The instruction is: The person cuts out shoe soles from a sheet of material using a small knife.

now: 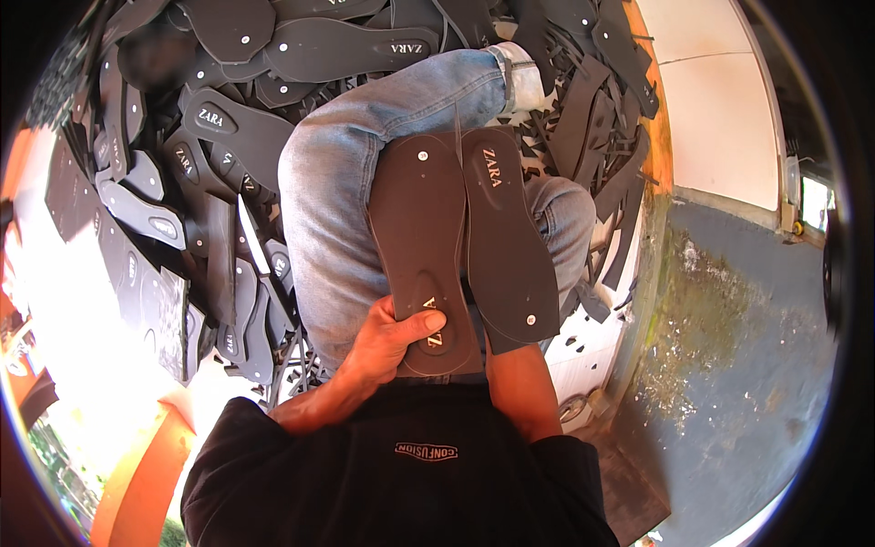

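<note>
My left hand [396,339] grips the heel end of a dark foam shoe sole [417,219], its thumb pressed on top over the raised oval. This sole lies lengthwise above my lap, a small white round sticker at its far end. Beside it on the right is a second dark sole [510,237], turned the other way, with its oval far and its sticker near. The two nearly touch along their inner edges. My right hand [510,357] reaches under the near end of this second sole. Only the wrist part shows; its fingers are hidden beneath.
Several loose dark soles [346,50] are heaped ahead and to the left. A knife [253,235] with a pale blade and dark handle lies among them. Dark offcuts [583,118] fill the far right. My jeans-clad legs [333,173] are folded under the soles. Rightward is a worn grey floor [738,319].
</note>
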`<state>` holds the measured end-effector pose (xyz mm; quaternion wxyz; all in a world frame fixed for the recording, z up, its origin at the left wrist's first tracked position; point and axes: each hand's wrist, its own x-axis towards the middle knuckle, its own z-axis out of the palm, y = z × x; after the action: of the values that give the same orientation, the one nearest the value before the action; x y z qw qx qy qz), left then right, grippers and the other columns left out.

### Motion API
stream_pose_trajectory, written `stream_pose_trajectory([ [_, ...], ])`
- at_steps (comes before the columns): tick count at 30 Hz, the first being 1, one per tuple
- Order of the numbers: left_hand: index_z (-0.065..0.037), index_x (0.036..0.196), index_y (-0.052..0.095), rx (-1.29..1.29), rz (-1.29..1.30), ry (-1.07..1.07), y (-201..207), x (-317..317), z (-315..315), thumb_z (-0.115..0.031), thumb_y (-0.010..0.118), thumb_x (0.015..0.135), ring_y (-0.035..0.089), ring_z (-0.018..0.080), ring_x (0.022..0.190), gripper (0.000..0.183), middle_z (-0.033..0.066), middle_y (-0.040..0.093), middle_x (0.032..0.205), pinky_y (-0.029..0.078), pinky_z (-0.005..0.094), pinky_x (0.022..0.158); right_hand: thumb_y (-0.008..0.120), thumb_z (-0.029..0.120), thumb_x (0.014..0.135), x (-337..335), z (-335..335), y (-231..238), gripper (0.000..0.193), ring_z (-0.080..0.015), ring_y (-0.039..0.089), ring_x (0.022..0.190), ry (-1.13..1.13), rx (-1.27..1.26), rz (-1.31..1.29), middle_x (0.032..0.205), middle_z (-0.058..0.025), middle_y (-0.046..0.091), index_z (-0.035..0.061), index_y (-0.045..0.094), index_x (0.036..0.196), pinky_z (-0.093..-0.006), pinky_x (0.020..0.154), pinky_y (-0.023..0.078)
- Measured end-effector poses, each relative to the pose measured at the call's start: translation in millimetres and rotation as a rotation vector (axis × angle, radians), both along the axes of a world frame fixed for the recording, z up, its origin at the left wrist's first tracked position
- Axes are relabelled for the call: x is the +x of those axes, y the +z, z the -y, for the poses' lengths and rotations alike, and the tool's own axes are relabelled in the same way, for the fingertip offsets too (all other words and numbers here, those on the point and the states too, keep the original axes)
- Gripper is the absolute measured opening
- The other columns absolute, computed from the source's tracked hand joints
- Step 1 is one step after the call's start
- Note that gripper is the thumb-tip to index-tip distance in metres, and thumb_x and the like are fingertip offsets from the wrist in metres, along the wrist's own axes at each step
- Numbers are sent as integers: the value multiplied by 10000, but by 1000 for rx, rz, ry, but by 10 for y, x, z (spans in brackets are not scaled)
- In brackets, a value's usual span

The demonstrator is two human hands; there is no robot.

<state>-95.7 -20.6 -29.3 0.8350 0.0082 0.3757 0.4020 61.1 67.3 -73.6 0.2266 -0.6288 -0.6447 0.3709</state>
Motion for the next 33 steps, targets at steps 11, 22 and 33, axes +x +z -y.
stream_pose_trajectory([
  [11,27,1012,642,105,-53,-174,-121,-546,68,-93,721,776,633,126,799,277,64,672,906,512,251,726,632,259,815,-110,-566,188,360,-319,573,1018,149,-34,464,1094,-159,605,58,585,1110,-359,852,452],
  [22,6,994,649,122,-132,-119,-246,-437,198,-129,749,758,627,117,784,289,46,672,887,507,248,715,579,156,814,-148,-156,-169,186,-323,633,740,-110,-122,-130,796,-181,650,-2,637,893,-395,645,470],
  [33,-1,1061,621,141,-199,-309,-268,-414,137,-146,762,755,597,99,859,367,30,651,953,483,244,768,643,392,850,87,-585,305,407,-61,400,399,-241,-437,-607,568,-23,530,21,570,699,-233,352,269],
])
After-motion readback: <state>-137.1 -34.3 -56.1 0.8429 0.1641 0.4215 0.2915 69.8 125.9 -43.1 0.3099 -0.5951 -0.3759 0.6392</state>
